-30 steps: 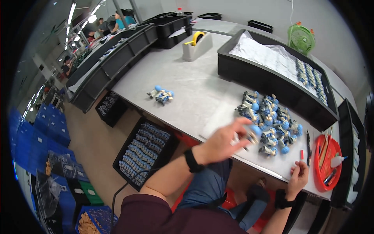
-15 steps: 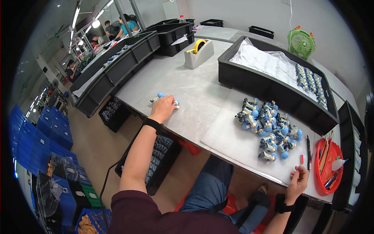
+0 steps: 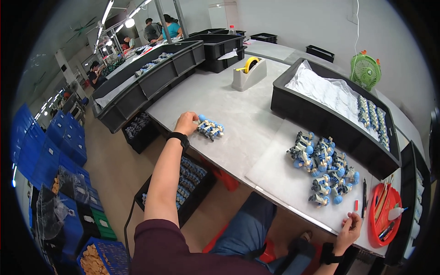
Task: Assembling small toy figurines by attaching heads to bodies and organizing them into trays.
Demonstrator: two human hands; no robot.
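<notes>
Toward the left of the table my left hand has its fingers closed at the left end of a short row of small figurines with light blue heads. They lie side by side. My right hand rests at the table's front edge on the right, fingers curled in; whether anything is inside them is hidden. Just beyond it lie a small red piece and a slim black pen-like tool. A heap of similar figurines sits on a white foam sheet between my hands.
A black tray holds white lining and rows of figurines. Near it are a red basket of brushes and a bottle, and a green fan. A tape dispenser stands farther back. Black crates line the left; another crate sits below the table.
My left hand has shifted to the left side of the figurines, which now lie together in a row. The head view has swung left. My right hand stays by the table edge.
</notes>
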